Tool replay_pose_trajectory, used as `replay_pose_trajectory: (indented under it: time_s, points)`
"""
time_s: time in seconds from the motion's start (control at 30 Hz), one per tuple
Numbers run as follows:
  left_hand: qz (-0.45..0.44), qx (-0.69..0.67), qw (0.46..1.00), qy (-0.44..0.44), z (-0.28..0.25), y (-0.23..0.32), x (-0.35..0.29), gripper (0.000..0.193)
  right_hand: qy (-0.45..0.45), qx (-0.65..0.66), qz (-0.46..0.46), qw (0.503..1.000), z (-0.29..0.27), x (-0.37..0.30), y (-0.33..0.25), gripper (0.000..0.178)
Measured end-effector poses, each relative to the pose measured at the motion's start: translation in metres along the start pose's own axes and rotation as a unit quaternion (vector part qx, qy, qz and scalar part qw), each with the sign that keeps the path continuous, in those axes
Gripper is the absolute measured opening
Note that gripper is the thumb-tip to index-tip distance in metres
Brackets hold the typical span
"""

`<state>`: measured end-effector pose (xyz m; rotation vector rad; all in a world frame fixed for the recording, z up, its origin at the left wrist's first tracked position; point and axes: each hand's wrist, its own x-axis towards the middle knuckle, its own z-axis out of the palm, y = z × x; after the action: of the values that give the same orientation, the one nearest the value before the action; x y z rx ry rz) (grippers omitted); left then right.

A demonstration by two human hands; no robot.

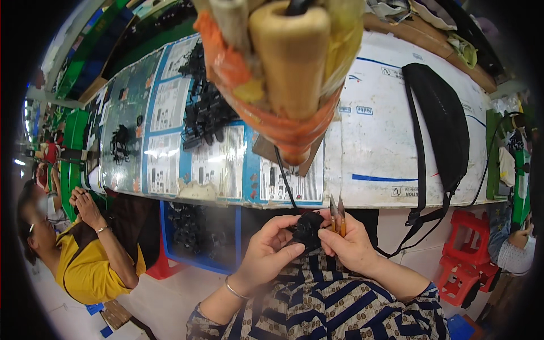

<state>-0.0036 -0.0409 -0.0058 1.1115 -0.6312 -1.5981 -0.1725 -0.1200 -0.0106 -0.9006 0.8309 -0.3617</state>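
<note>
In front of my body, my left hand has its fingers closed round a small dark black piece, whose exact kind I cannot make out. My right hand grips a small pair of scissors with yellow-orange handles. The pointed blades stick up past my fingers, slightly apart, toward the table edge. The fingertips of my right hand also touch the black piece from the right side. Both hands are just off the near edge of the table. My fingers hide part of the black piece.
A blue bin of black parts stands below the table edge on the left. Black plastic parts are heaped on the table. A wooden-handled bundle wrapped in orange looms overhead. A black bag lies right. Another person sits left.
</note>
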Motion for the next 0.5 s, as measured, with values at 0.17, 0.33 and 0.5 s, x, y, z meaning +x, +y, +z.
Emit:
replay_pose_trajectory:
  time_s: [0.17, 0.33, 0.5]
  points:
    - [0.012, 0.001, 0.999, 0.044, 0.006, 0.005, 0.014, 0.038, 0.029, 0.054, 0.003, 0.998, -0.003, 0.012, -0.001, 0.03]
    - [0.015, 0.033, 0.998, 0.053, 0.008, 0.011, 0.028, 0.036, 0.059, 0.068, -0.038, 0.995, 0.001, 0.027, -0.007, 0.028]
    - [0.024, 0.066, 0.995, 0.07, 0.01, 0.017, 0.036, 0.036, 0.055, 0.056, -0.047, 0.996, 0.002, 0.037, -0.014, 0.027]
